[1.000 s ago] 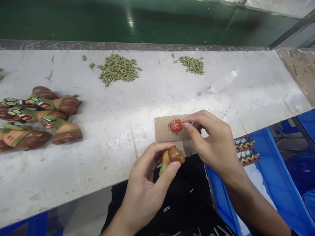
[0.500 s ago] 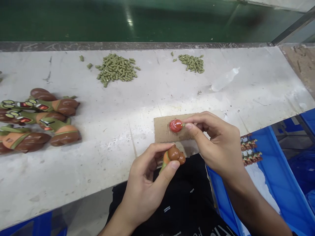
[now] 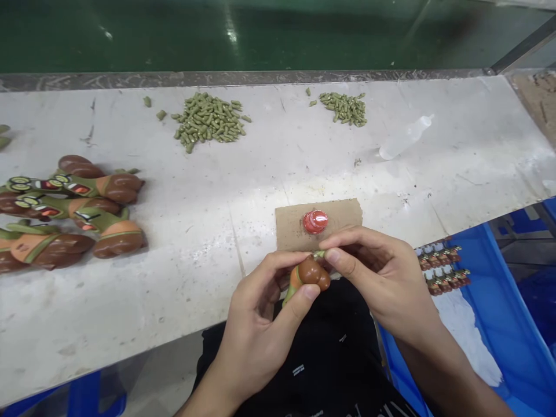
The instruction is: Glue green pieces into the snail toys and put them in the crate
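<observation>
Between thumb and fingers, my left hand (image 3: 269,315) grips a small toy figure (image 3: 311,273) with a shiny brown end, an orange band and a green part mostly hidden by the hand. My right hand (image 3: 377,278) pinches a small green plastic peg (image 3: 320,253) right at the upper side of the brown end. Whether the peg has entered the figure I cannot tell. Just beyond the hands, a glossy red blob (image 3: 315,222) sits on a piece of cardboard (image 3: 343,223) on the white bench.
Several similar figures (image 3: 117,237) lie at the left. A large pile of green pegs (image 3: 211,119) and a smaller pile (image 3: 345,108) are at the back, with a translucent squeeze bottle (image 3: 406,138) to their right. A blue crate (image 3: 499,307) holding rows of figures stands lower right.
My right hand has drawn the green peg back from the red blob to the figure. My left hand has stayed almost in place with the figure.
</observation>
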### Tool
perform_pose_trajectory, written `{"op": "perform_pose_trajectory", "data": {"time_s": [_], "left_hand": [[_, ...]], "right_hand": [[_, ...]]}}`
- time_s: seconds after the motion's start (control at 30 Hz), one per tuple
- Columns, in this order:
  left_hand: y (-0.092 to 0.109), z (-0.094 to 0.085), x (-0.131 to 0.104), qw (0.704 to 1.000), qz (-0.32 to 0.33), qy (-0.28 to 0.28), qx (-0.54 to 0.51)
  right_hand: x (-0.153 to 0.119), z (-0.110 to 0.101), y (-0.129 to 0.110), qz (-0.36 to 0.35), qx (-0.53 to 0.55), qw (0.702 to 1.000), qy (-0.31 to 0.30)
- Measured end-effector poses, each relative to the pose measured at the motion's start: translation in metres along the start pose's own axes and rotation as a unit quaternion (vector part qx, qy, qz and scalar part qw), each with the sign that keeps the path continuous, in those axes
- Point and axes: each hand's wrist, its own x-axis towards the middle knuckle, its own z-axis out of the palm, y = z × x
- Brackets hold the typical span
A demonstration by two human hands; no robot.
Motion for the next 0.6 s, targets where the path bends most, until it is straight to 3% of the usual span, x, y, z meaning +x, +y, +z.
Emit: {"op": "perform_pose_trajectory", "data": {"time_s": [0.13, 0.37, 0.6], "left_hand": [[0.0013, 0.0002, 0.0017, 1.0, 0.004, -0.007, 0.008], [-0.0001, -0.0012, 0.0001, 0.999, 0.025, -0.033, 0.034], [-0.0008, -0.0071, -0.0006, 0.998, 0.016, -0.048, 0.033]], "right_hand": [[0.0007, -0.0007, 0.0005, -0.008, -0.01, 1.0, -0.009], [-0.0047, 0.0006, -0.0061, -0.077, -0.135, 0.988, -0.02], [-0.0034, 0.0038, -0.0028, -0.084, -0.114, 0.989, -0.049]]}}
